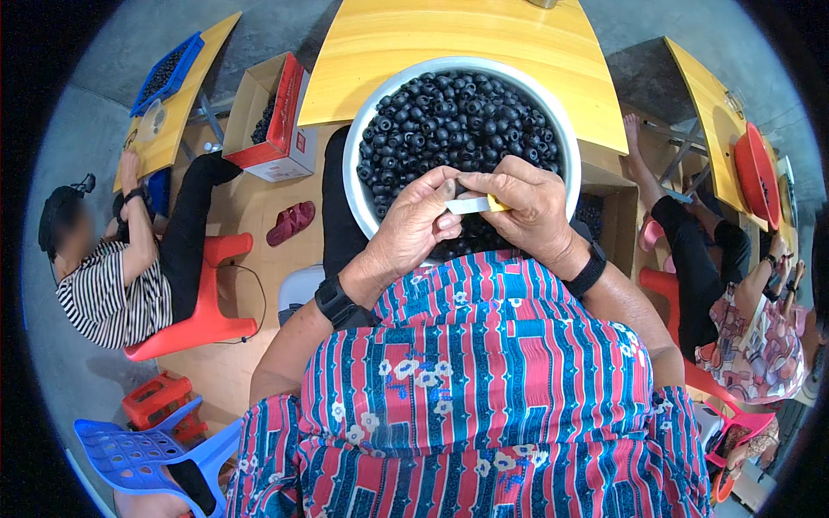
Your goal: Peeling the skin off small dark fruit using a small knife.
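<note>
- Two bare hands meet over a wide silver basin [350, 164], close in front of the wearer's striped, flowered top [484, 371].
- The basin is heaped with small black round pieces [466, 121], many showing a ring-like opening; it overlaps the near edge of a yellow wooden counter [475, 34].
- The right hand [531, 207] has its grip closed around a small tool [469, 205], a flat pale blade with a yellow part by the fingers; the blade points toward the left hand, above the basin's contents.
- The left hand [408, 214] has thumb and fingers drawn nearly together beside the blade's end; from where I stand I cannot tell whether that grip has hold of a piece.
- A black band circles each wrist.
- On the wearer's left, a person in a striped shirt [112, 298] sits on a red chair [207, 302], near a blue crate [177, 78] of dark pieces.
- A red-and-white box [298, 142] with dark pieces inside stands on the floor, near a dark red slipper [291, 223].
- On the right, another person in a patterned top [751, 350] sits near a red basin [749, 173].
</note>
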The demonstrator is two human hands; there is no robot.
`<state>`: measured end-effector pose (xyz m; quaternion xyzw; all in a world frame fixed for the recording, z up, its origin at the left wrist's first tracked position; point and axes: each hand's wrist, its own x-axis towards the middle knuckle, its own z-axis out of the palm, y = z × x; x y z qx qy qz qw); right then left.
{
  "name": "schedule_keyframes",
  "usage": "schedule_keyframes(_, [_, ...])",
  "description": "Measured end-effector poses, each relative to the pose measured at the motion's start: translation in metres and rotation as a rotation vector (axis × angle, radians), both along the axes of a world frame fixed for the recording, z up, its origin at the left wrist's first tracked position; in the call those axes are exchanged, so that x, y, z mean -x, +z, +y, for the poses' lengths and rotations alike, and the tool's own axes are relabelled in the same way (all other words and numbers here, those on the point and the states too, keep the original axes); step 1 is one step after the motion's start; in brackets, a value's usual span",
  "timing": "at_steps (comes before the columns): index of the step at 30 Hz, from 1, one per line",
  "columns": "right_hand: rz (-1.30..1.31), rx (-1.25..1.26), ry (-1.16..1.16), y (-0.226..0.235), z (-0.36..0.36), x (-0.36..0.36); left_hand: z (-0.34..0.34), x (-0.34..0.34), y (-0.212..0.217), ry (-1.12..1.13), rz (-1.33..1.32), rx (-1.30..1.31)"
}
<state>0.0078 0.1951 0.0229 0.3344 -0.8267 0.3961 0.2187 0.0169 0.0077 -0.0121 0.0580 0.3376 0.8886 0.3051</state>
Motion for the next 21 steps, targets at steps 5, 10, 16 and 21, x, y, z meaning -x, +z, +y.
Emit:
schedule_keyframes(5, [0.066,-0.014,-0.003,0.001,0.0,0.0,0.001,0.0,-0.001,-0.02,-0.017,-0.019])
schedule_keyframes(10, [0.035,0.012,0.002,0.004,0.001,0.002,0.0,0.001,-0.003,0.002,-0.038,-0.006])
schedule_keyframes(16, [-0.2,0.09,-0.119,-0.005,0.007,0.01,-0.02,0.009,0.01,0.168,0.011,-0.081])
schedule_keyframes(21, [-0.367,-0.064,0.096,-0.005,0.006,0.009,-0.027,0.013,0.009,0.31,0.037,-0.09])
